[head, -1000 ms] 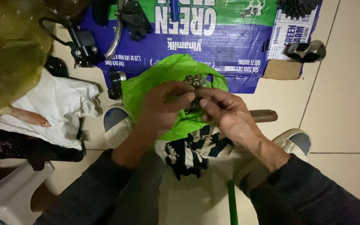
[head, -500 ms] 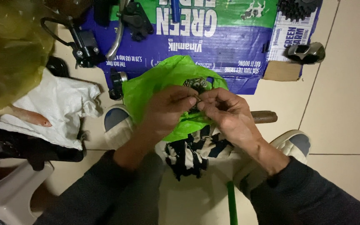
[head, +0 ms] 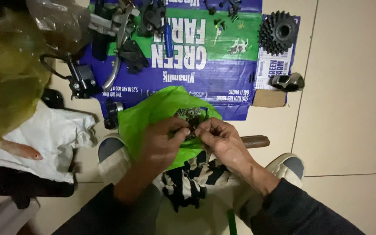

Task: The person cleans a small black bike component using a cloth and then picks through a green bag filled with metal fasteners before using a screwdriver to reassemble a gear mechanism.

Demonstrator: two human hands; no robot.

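Both hands meet at centre frame, fingertips pinched together and touching. Left hand (head: 162,146) curled, knuckles up, thumb pressing toward the right; right hand (head: 220,139) angled in from the right, fingers bent, wrist slightly raised. Forearms in dark sleeves converge from the near edge.

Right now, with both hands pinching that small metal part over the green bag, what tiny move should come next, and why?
Probably keep the small metal part low over the green bag: left hand and right hand hold it only by fingertips.
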